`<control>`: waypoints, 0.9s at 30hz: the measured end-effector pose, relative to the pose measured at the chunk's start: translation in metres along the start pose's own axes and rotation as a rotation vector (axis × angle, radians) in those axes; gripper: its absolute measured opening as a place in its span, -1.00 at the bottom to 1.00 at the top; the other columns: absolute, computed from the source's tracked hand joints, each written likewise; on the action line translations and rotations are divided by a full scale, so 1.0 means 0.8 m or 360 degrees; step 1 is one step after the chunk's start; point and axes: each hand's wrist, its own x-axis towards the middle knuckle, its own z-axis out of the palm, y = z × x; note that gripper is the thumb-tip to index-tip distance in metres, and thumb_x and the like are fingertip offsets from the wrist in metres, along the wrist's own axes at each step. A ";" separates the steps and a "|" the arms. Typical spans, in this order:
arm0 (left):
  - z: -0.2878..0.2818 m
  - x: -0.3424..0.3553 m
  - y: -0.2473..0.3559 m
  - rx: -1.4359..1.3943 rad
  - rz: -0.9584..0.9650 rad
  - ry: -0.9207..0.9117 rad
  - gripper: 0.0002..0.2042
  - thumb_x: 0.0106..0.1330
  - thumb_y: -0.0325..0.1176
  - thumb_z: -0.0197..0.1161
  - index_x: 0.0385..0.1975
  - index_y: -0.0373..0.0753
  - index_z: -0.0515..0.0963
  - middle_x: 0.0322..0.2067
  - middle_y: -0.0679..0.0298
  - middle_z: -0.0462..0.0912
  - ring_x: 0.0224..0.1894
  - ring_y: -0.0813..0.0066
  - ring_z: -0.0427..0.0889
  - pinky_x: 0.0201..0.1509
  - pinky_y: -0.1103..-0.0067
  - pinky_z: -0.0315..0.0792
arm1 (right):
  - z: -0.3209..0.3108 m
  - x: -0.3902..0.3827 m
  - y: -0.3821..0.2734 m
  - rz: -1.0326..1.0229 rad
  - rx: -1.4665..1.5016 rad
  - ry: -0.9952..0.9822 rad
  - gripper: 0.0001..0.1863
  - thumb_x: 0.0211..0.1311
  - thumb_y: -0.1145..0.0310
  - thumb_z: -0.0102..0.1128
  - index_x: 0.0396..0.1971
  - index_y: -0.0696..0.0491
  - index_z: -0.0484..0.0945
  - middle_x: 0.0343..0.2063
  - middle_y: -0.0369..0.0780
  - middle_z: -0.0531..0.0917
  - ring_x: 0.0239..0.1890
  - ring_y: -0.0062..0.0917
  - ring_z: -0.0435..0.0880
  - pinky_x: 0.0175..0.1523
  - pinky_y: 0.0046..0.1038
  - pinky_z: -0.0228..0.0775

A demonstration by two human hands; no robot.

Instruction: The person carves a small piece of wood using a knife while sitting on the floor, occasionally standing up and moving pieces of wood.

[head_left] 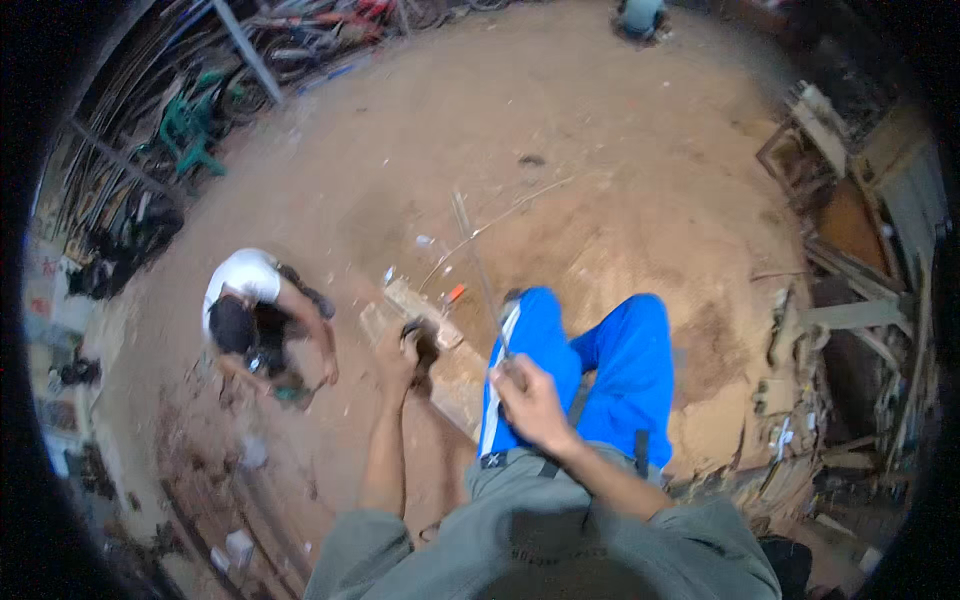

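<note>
My right hand point(530, 400) is closed in front of my blue trousers. A long, thin, straight rod point(487, 290) runs from its fist away over the floor; the far end is blurred. My left hand point(396, 358) is beside a piece of pale wood point(425, 312), its fingers curled near a small dark curved thing point(411, 327). Blur hides what that thing is. Below the wood lies a longer wooden board point(460, 392), passing by my left leg. A small orange thing point(456, 293) rests on the ground just past the wood.
To my left a person in a white shirt point(248, 278) crouches, bent over the floor. Another person point(640, 18) is far off at the top. Piled metal and a green plastic chair point(187, 130) stand far left. Wooden frames point(850, 230) lean at right. A thin curved strip point(525, 203) lies ahead.
</note>
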 end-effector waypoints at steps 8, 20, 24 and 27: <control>0.001 -0.004 0.031 0.0130 0.0140 0.0381 -0.87 0.36 -0.41 0.15 -0.27 -0.37 0.50 -0.35 0.02 0.54 -0.19 0.00 0.55 -0.04 0.26 0.40 | 0.010 -0.025 0.037 0.0237 -0.0047 -0.0338 -0.68 0.44 0.14 0.18 -0.26 0.13 0.56 -0.68 -0.33 0.50 -0.67 -0.70 0.44 -0.58 -0.50 0.26; 0.006 0.033 0.017 0.0193 -0.0339 -0.0030 -0.59 0.56 -0.15 -0.08 0.15 -0.39 0.35 0.02 -0.11 0.51 0.13 -0.08 0.49 0.18 0.26 0.34 | -0.010 -0.006 0.064 0.0442 0.0189 -0.0288 -0.66 0.41 0.16 0.12 -0.32 0.18 0.45 -0.66 -0.18 0.43 -0.58 -0.56 0.39 -0.48 -0.30 0.26; 0.033 0.022 -0.010 0.0122 -0.0306 0.0254 -0.66 0.56 -0.19 -0.06 0.04 -0.37 0.39 -0.04 -0.02 0.50 0.03 0.07 0.52 0.09 0.31 0.40 | -0.001 -0.007 0.078 0.0488 0.0264 -0.0194 -0.67 0.47 0.14 0.09 -0.35 0.12 0.43 -0.65 -0.30 0.44 -0.60 -0.66 0.38 -0.52 -0.44 0.25; 0.055 0.025 -0.048 -0.0025 -0.0284 0.0501 -0.74 0.54 -0.27 -0.07 -0.01 -0.34 0.40 -0.12 0.05 0.52 -0.14 0.22 0.60 -0.06 0.40 0.50 | 0.011 0.003 0.089 0.0481 0.0336 -0.0218 -0.68 0.49 0.14 0.09 -0.37 0.08 0.44 -0.65 -0.36 0.44 -0.64 -0.70 0.37 -0.58 -0.52 0.25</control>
